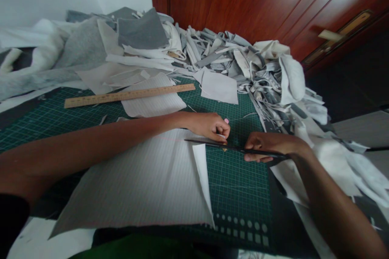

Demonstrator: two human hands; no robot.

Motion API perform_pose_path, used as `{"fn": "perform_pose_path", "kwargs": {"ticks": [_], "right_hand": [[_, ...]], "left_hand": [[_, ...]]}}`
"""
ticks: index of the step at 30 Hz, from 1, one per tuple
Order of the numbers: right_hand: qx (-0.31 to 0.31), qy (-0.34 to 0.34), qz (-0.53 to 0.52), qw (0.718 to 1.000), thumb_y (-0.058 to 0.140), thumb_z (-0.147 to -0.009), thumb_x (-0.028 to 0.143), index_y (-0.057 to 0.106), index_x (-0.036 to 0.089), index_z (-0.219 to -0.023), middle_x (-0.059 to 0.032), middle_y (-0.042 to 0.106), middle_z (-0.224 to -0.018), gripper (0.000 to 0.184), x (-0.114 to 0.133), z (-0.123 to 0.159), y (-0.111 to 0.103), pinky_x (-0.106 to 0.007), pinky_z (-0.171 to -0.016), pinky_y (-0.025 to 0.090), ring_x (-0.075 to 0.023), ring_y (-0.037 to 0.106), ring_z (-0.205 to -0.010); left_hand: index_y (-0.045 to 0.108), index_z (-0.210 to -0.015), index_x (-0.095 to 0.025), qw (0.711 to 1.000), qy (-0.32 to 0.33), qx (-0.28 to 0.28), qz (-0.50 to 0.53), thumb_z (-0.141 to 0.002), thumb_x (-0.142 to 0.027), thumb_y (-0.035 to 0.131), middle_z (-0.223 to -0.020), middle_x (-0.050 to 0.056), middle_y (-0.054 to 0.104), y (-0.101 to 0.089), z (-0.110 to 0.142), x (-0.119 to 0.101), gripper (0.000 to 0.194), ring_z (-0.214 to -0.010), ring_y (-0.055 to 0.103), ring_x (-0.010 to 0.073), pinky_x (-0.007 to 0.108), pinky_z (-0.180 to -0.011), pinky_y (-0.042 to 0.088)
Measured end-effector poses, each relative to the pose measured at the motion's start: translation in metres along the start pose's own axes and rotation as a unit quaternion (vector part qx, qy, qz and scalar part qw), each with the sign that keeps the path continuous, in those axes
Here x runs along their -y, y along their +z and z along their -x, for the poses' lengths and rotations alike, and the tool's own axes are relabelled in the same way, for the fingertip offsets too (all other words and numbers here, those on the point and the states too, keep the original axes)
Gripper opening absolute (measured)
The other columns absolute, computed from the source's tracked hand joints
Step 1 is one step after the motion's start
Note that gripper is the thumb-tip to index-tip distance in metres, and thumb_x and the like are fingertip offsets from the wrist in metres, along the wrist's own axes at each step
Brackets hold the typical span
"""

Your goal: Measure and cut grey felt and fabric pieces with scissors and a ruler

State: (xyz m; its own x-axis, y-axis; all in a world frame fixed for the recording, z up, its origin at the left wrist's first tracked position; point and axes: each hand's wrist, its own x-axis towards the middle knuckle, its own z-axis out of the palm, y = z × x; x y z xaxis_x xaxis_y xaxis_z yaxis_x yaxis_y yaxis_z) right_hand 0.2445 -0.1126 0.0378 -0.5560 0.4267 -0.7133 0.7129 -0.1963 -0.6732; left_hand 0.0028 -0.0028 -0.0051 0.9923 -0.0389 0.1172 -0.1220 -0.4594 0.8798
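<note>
A large piece of whitish, finely ribbed fabric [146, 182] lies over a green cutting mat [240, 182], its right edge folded up. My left hand [211, 125] is closed at the fabric's upper right corner, pinching its edge. A pair of dark scissors [232, 147] is gripped in my right hand [266, 145]. Their blades point left, just below my left fingers, and cross the fabric's upper edge. How far apart the blades are is hard to make out. A small pink round thing [226, 121] shows beside my left knuckles.
A wooden ruler [130, 96] lies across a smaller ribbed fabric piece [152, 107]. To its right is a pale fabric square [219, 87]. Grey and white scraps [212, 48] are heaped along the back and right, against a reddish wooden door [231, 0].
</note>
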Motion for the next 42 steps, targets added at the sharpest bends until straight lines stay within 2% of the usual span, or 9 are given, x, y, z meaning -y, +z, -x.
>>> {"fn": "perform_pose_path", "kwargs": {"ticks": [8, 17, 23, 29, 42], "right_hand": [[-0.003, 0.008, 0.027, 1.000, 0.070, -0.087, 0.067, 0.054, 0.017, -0.058, 0.0066, 0.044, -0.045, 0.060, 0.008, 0.001, -0.001, -0.021, -0.043, 0.028, -0.0050, 0.035, -0.041], [0.014, -0.022, 0.034, 0.999, 0.066, -0.095, 0.062, 0.054, 0.016, -0.057, 0.0061, 0.045, -0.046, 0.060, 0.009, -0.002, -0.010, -0.021, -0.046, 0.026, -0.0044, 0.035, -0.043], [0.015, -0.028, 0.013, 0.999, 0.068, -0.093, 0.062, 0.060, 0.015, -0.063, 0.0065, 0.047, -0.045, 0.056, 0.000, -0.004, -0.011, -0.021, -0.042, 0.026, -0.0044, 0.035, -0.039], [0.012, -0.018, 0.030, 0.999, 0.067, -0.093, 0.063, 0.056, 0.016, -0.057, 0.0062, 0.046, -0.043, 0.061, 0.004, -0.004, -0.010, -0.021, -0.043, 0.025, -0.0042, 0.034, -0.039], [0.009, -0.015, 0.005, 1.000, 0.070, -0.091, 0.062, 0.060, 0.015, -0.061, 0.0058, 0.048, -0.045, 0.057, -0.001, -0.005, -0.010, -0.021, -0.042, 0.025, -0.0042, 0.036, -0.040]], "left_hand": [[0.066, -0.073, -0.019, 1.000, 0.003, -0.017, 0.000, -0.089, -0.026, 0.070, -0.064, -0.002, 0.063, 0.002, -0.001, 0.002, 0.018, -0.057, 0.054, 0.0100, 0.023, -0.059, 0.036], [0.068, -0.078, -0.019, 1.000, 0.013, -0.017, -0.003, -0.089, -0.023, 0.070, -0.064, -0.003, 0.063, 0.001, -0.001, 0.006, 0.012, -0.056, 0.055, 0.0096, 0.023, -0.057, 0.036], [0.068, -0.076, -0.019, 1.000, -0.002, -0.016, 0.007, -0.088, -0.022, 0.071, -0.063, -0.003, 0.062, 0.001, -0.001, 0.005, 0.012, -0.055, 0.052, 0.0094, 0.023, -0.057, 0.035], [0.067, -0.078, -0.019, 1.000, 0.010, -0.014, -0.008, -0.090, -0.024, 0.069, -0.065, -0.003, 0.061, 0.001, 0.000, 0.006, 0.013, -0.056, 0.054, 0.0095, 0.023, -0.059, 0.036], [0.065, -0.078, -0.019, 0.999, 0.018, -0.016, -0.022, -0.092, -0.025, 0.068, -0.065, -0.003, 0.061, 0.002, 0.000, 0.007, 0.015, -0.056, 0.053, 0.0093, 0.023, -0.060, 0.037]]}}
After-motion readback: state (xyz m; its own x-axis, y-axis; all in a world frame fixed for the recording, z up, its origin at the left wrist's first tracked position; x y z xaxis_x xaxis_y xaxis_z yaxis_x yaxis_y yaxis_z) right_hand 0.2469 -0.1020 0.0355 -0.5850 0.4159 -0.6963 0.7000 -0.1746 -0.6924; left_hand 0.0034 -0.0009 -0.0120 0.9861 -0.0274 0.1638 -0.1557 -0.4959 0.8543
